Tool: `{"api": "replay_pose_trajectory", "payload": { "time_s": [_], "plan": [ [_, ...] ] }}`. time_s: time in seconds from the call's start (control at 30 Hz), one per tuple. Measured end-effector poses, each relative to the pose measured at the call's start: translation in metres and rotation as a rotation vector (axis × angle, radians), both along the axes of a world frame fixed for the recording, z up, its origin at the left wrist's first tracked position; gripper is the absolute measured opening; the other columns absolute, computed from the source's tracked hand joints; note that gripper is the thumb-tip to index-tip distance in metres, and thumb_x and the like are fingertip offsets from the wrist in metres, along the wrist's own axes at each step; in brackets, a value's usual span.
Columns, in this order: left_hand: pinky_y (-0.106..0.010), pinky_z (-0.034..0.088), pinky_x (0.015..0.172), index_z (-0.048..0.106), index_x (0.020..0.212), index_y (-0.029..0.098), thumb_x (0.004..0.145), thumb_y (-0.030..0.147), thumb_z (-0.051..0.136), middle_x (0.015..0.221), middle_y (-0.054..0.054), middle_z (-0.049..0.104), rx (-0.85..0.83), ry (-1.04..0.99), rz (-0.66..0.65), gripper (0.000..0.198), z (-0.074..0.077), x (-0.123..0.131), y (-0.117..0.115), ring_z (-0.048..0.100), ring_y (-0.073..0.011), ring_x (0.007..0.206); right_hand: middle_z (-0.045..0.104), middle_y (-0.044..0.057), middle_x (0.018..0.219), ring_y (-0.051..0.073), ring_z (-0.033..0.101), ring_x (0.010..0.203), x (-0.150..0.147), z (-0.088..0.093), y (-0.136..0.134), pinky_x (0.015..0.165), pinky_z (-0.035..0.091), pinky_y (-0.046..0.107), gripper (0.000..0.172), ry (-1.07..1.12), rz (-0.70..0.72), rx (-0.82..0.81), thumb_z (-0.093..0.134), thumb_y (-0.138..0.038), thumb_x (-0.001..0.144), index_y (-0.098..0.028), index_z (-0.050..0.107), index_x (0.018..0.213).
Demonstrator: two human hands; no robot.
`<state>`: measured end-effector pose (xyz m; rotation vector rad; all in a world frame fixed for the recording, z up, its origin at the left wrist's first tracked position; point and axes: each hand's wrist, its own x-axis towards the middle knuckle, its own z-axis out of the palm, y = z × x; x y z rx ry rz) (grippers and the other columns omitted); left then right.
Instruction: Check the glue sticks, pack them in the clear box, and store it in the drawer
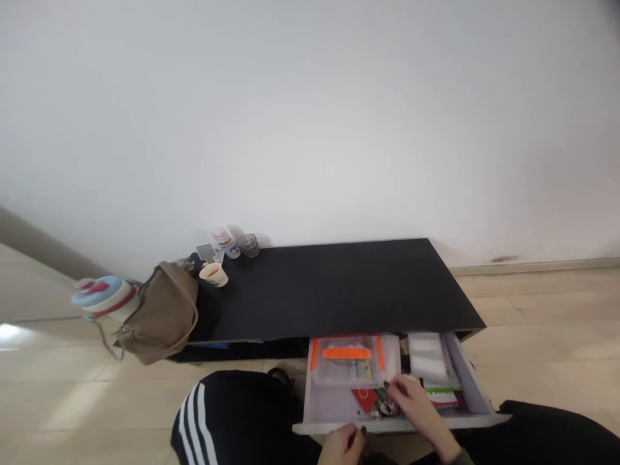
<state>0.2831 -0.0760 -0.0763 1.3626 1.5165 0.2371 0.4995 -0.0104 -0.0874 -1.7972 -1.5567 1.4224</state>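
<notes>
A drawer point(334, 407) is pulled out in front of me. My left hand point(343, 445) is by its front edge, fingers curled together, with a small dark spot at the tip. Inside the drawer, my right hand point(414, 399) has its fingers bent and drawn together above small loose items; whatever they pinch, if anything, is too small to make out. Left of it are a red packet point(365, 398) and a clear plastic box point(346, 371) with orange clips. Behind the right hand lie a white pack point(427, 357) and a green-and-white pack point(442, 398).
The drawer belongs to a low black cabinet point(339, 284) against a white wall. On its left end stand a paper cup point(214, 275) with brown liquid, a white bottle point(226, 242), a glass jar point(248, 245), a brown bag point(167, 307) and a large blue-lidded bottle point(109, 297).
</notes>
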Motion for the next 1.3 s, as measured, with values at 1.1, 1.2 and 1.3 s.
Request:
{"api": "replay_pose_trajectory", "payload": {
  "time_s": [1.1,1.2,1.3],
  "plan": [
    [-0.029,0.038,0.093,0.068,0.110,0.019,0.087,0.023,0.046,0.112,-0.008,0.070,0.245,0.350,-0.024,0.032,0.012,0.012,0.134,0.061,-0.0224,0.109,0.073,0.008,0.093,0.024,0.069,0.092,-0.011,0.000,0.069,0.083,0.048,0.030,0.026,-0.201,-0.005,0.397,0.048,-0.022,0.081,-0.020,0.070,0.093],
    [-0.033,0.034,0.100,0.062,0.118,0.015,0.084,0.022,0.050,0.119,-0.011,0.066,0.288,0.387,-0.017,0.037,0.006,0.013,0.141,0.055,-0.0255,0.117,0.071,0.012,0.108,0.026,0.063,0.108,-0.013,-0.007,0.073,0.097,0.046,0.033,0.036,-0.203,0.008,0.441,0.050,-0.019,0.076,-0.017,0.069,0.107],
    [-0.035,0.034,0.100,0.061,0.118,0.014,0.084,0.020,0.048,0.118,-0.013,0.064,0.275,0.420,-0.017,0.037,0.002,0.013,0.145,0.053,-0.0271,0.118,0.069,0.013,0.112,0.026,0.061,0.113,-0.016,-0.009,0.075,0.103,0.043,0.036,0.042,-0.212,0.024,0.430,0.050,-0.016,0.075,-0.016,0.067,0.113]
  ]
}}
